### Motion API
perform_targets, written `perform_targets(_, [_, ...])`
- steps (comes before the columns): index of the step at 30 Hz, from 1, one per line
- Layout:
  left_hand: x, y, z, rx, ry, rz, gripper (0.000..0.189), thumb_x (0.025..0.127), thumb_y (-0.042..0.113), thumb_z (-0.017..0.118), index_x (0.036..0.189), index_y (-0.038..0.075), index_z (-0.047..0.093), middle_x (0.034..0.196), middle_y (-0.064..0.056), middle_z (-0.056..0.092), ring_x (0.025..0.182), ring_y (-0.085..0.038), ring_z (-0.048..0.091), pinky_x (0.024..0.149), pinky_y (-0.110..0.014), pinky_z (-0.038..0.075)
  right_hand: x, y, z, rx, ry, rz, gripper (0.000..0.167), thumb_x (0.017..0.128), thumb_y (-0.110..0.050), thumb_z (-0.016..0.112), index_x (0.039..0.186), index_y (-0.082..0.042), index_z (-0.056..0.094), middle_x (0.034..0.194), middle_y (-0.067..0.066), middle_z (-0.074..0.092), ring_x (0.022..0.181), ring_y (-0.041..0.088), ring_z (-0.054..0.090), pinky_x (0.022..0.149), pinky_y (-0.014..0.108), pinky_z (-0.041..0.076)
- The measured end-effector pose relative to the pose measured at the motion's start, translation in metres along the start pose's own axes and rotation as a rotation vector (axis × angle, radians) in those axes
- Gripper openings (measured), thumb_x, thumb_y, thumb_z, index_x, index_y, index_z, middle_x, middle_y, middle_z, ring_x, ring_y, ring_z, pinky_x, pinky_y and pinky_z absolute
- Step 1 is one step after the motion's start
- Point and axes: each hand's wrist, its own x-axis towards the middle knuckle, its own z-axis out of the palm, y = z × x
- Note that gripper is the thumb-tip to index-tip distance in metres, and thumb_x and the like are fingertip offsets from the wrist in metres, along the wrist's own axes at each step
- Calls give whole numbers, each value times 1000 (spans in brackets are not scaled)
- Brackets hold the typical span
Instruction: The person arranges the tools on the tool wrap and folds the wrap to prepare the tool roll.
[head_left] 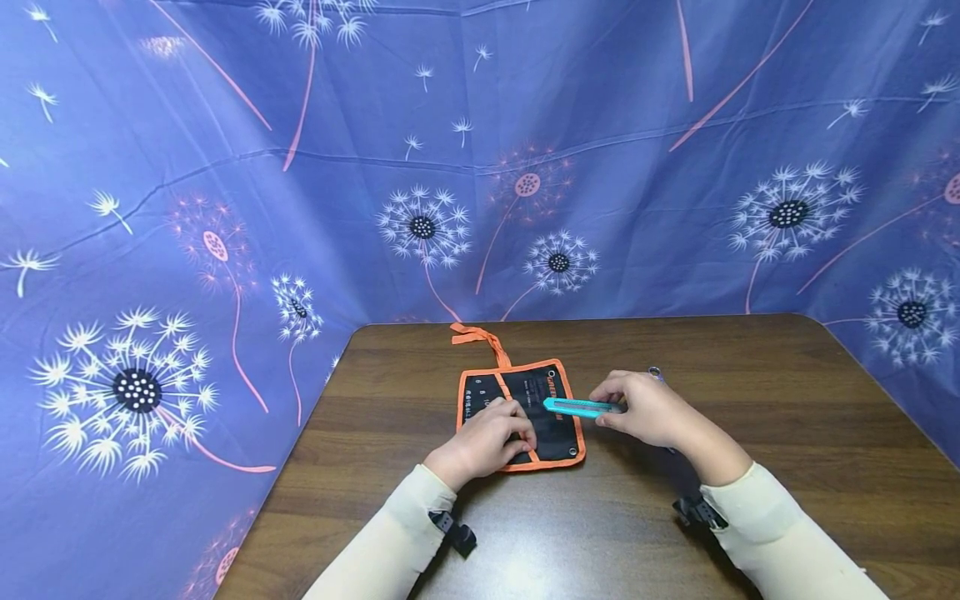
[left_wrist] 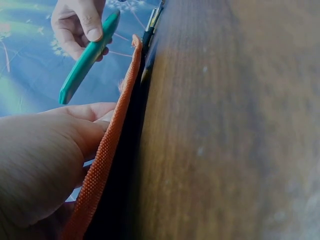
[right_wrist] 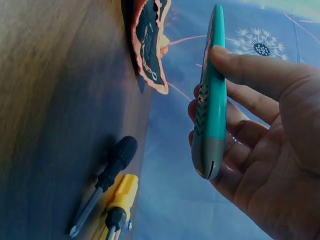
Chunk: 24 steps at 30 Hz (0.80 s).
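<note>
A black tool pouch with orange trim lies flat on the table. My left hand rests over its left part, with curled fingers and thumb pinching at the pocket by the orange strip. The fingertips are partly hidden behind the trim in the left wrist view. My right hand grips a turquoise utility knife by its grey-tipped end, thumb on one side and fingers on the other. The knife is held above the pouch's right side, its other end pointing left toward my left hand.
A black-handled screwdriver and a yellow-handled tool lie on the table beneath my right hand. A metal ring end shows behind that hand. The pouch's orange tie stretches to the table's back edge, against a blue dandelion-print cloth.
</note>
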Motion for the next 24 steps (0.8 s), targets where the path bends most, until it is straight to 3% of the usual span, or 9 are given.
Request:
perform_targets(9, [0,-1,1,-16,7,2,10,98,22,77,95,31,75,102,16,56,98,-6,51,84,-24,44,1,-2,7,54,-62,-77,22,85,-10,89,103,-18,80,95,-11,67,82,14,63,70,31,51])
perform_targets(24, [1,-1,1,-20,2,-7,8,100,24,75,96,31,74,103,16,56,97,-6,51,84,-24,44,2,1,16,76,-167,-54,22,82,-11,91,99,-19,78,96,-9,68,83,10,64,71,30,54])
